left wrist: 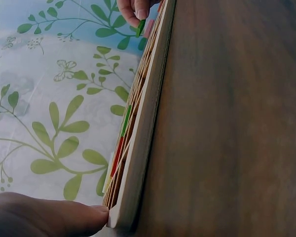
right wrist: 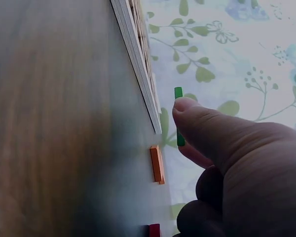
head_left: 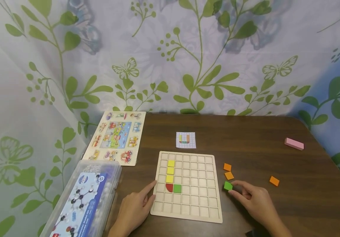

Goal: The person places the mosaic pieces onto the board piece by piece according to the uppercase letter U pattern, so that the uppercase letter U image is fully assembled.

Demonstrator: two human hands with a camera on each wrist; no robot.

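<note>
Between thumb and fingertips my right hand [head_left: 254, 199] pinches a green square tile [head_left: 228, 186], just right of the wooden grid board [head_left: 187, 215]. In the right wrist view that green tile [right wrist: 179, 133] shows edge-on behind the thumb. My left hand [head_left: 135, 207] touches the board's left edge with extended fingers. Set in the board's cells are a column of yellow tiles [head_left: 170, 171], a red quarter-round tile [head_left: 169, 187] below them, and a green tile [head_left: 177, 188] beside the red one. Two orange tiles [head_left: 229, 175] lie just beyond the pinched tile.
A pattern card [head_left: 185, 140] lies behind the board. Farther right are a lone orange tile [head_left: 274, 181] and a pink block [head_left: 294, 144]. On the left, a clear plastic kit box [head_left: 78, 200] stands before a picture puzzle board [head_left: 115, 138]. A patterned curtain [head_left: 158, 56] hangs behind the table.
</note>
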